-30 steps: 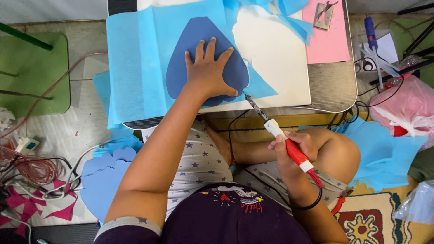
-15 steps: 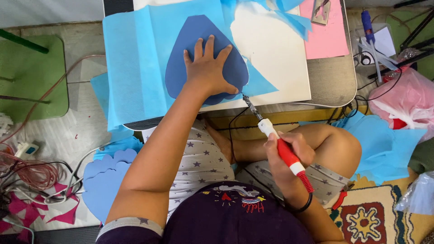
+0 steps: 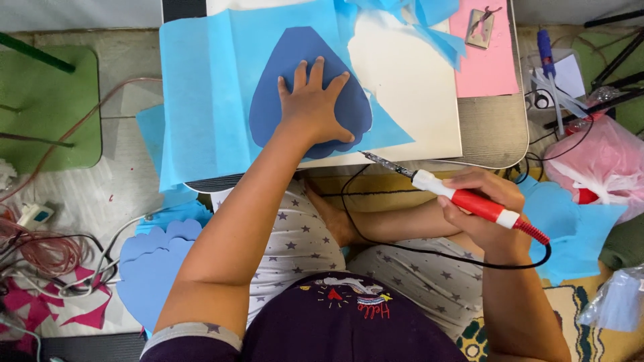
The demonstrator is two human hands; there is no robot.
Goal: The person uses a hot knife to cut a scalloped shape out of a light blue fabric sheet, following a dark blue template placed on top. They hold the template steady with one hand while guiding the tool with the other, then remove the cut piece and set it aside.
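**A:** What is the setting?

**B:** A low table [image 3: 490,134] seen from above, on a cluttered floor. The person sits at it, legs folded under its near edge. A light blue sheet [image 3: 208,100] covers the left part of the table and hangs over its front edge. A cream board [image 3: 409,87] lies to the right of it, and a pink sheet [image 3: 486,67] lies at the far right corner.

**B:** On the blue sheet lies a dark blue cutout [image 3: 295,60], rounded at the far end and scalloped at the near end.

**A:** What are the hands doing?

**B:** The left hand [image 3: 315,107] is open, pressed flat on the cutout with fingers spread. The right hand [image 3: 483,208] is closed around a red and white heated cutting pen [image 3: 463,199], possibly a soldering iron. It is held off the table's near edge, metal tip pointing at the scalloped end without touching it. A black cord [image 3: 429,251] loops from the pen across the lap.

**A:** And around them?

**B:** A stack of blue scalloped shapes [image 3: 151,265] lies on the floor to the left, beside tangled wires [image 3: 47,255]. A pink plastic bag [image 3: 600,164] sits to the right.
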